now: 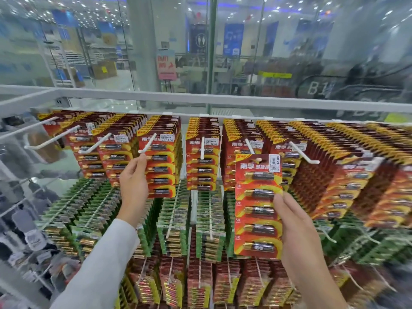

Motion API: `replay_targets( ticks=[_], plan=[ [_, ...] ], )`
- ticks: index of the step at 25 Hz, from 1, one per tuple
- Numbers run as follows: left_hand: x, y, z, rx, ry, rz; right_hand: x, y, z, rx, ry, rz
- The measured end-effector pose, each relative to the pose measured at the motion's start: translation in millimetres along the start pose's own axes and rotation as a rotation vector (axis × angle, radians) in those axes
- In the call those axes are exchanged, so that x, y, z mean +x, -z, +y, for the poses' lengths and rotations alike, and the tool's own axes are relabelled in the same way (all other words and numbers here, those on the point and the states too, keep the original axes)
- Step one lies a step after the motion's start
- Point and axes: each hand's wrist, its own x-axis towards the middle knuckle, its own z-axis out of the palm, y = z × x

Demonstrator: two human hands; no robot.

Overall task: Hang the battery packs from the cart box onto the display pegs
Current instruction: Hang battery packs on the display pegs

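Now your right hand (298,230) grips the battery pack (258,197) at its edge, with the hang hole well above your fingers. Your left hand (133,181) pinches a peg (148,143) tip. Keep the pack square and thread the hole on.

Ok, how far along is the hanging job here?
Done: thick stacks of red packs already hang along the top row. In hand: the right hand holds a battery pack, its hole at a peg tip; the left hand pinches another peg. Left: sliding it back; remaining stock is out of view.
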Motion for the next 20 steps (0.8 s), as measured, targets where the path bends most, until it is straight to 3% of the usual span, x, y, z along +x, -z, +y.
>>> replay_targets(
  ticks=[5, 12, 20],
  plan=[
    [4.3, 6.8, -7.1, 0.025, -0.052, -0.004, 22.6, -14.2, 1.1, -0.025, -0.030, -0.004],
    [13.1, 21.9, -19.4, 0.098, -0.137, -0.012, 70.8, -36.8, 7.3, -0.200, 0.120, 0.097],
    [-18.7, 51.0, -36.2, 0.132, -0.107, 0.005, 70.5, -8.7, 41.1, -0.380, 0.206, 0.244]
  ],
)
